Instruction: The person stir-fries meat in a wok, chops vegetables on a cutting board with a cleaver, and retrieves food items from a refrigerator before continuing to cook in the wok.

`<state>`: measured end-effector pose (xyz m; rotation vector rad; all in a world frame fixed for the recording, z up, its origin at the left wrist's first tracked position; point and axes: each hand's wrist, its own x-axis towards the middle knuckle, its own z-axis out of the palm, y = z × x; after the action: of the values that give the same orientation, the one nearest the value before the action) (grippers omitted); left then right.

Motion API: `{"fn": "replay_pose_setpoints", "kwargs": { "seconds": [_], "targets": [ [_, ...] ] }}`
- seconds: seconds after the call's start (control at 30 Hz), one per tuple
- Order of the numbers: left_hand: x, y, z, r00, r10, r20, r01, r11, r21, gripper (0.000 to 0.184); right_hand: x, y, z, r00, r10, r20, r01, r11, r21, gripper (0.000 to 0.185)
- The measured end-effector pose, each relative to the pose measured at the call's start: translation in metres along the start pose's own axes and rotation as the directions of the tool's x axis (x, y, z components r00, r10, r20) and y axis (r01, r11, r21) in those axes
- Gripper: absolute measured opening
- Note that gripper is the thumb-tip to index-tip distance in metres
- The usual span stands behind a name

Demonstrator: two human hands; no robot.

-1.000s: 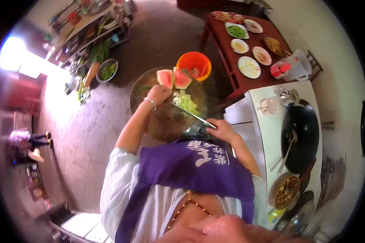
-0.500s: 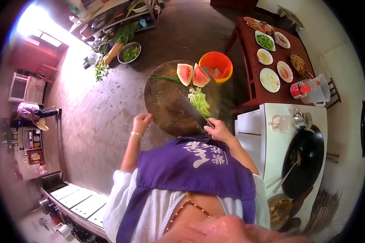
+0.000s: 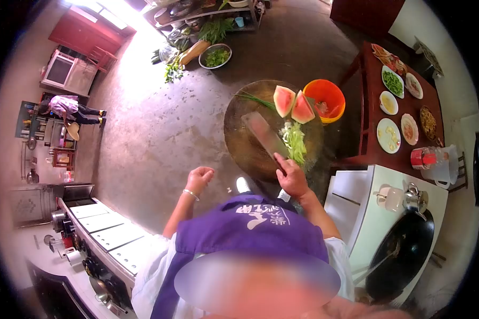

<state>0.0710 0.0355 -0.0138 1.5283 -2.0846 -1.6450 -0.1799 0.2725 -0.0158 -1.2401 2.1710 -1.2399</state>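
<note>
My right hand [image 3: 292, 179] grips the handle of a cleaver [image 3: 264, 134], its broad blade lying flat over the round wooden chopping board [image 3: 239, 143]. Just right of the blade is a pile of chopped pale-green vegetable [image 3: 295, 142]. Two cut watermelon pieces [image 3: 285, 101] stand at the board's far side, with long thin green stalks [image 3: 254, 99] to their left. My left hand [image 3: 200, 178] hangs in the air left of the board's near edge, fingers curled in, with nothing visible in it.
An orange bucket [image 3: 324, 101] stands beyond the board's right side. On the right, a red table [image 3: 367, 106] carries several dishes, beside a white stove with a black wok [image 3: 402, 255]. A bowl of greens [image 3: 215, 56] sits on the floor. Another person [image 3: 66, 106] is far left.
The view has shifted, so the board appears farther right. My left hand is farther from the board. The cleaver has moved left, away from the chopped vegetable, its flat face now showing.
</note>
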Motion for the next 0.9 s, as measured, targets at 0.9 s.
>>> {"fn": "replay_pose_setpoints", "kwargs": {
  "seconds": [0.9],
  "targets": [
    [0.324,0.009,-0.277,0.747,0.622,0.235,-0.663,0.725,0.188,0.018,0.251,-0.104,0.119,0.894,-0.125,-0.429,-0.19,0.763,-0.618,0.028]
  ]
}}
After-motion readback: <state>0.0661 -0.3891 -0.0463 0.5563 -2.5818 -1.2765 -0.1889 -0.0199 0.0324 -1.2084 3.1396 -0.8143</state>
